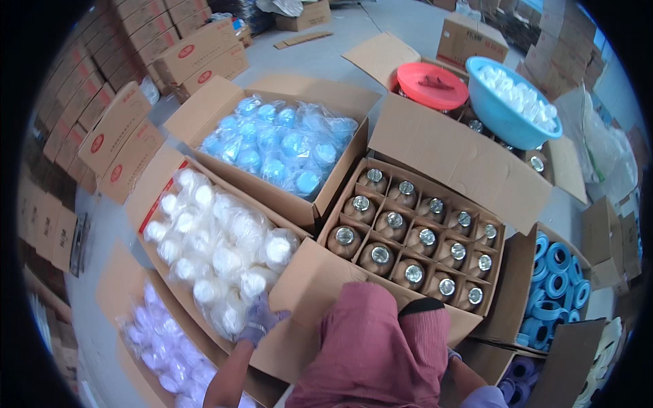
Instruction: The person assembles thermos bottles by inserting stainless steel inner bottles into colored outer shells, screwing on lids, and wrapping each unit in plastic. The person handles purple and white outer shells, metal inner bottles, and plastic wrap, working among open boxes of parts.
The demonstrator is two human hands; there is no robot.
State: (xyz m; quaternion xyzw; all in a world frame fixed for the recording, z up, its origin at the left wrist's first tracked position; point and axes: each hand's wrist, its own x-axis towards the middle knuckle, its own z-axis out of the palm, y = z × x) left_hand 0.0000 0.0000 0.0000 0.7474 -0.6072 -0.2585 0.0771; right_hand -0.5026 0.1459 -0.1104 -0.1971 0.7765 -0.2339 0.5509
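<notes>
My left hand (260,319), in a pale purple glove, is at the near right edge of a carton of white, rounded plastic pieces (231,262) in clear bags. Its thumb and fingers are spread, with nothing visible between them. Low beside my right knee, my right hand (454,355) shows only a sliver of glove; my leg hides its fingers. Right in front of me stands an open carton (469,321) with cardboard dividers. In its cells sit several brown-bodied bottles (391,224) with shiny silver mouths.
Bagged light-blue pieces (272,143) fill a carton beyond; bagged lilac pieces (163,340) lie at left. Blue rings (556,285) and purple rings (522,370) are at right. A red basin (432,85) and blue basin (479,102) rest on another bottle carton. Closed cartons (126,143) are stacked left.
</notes>
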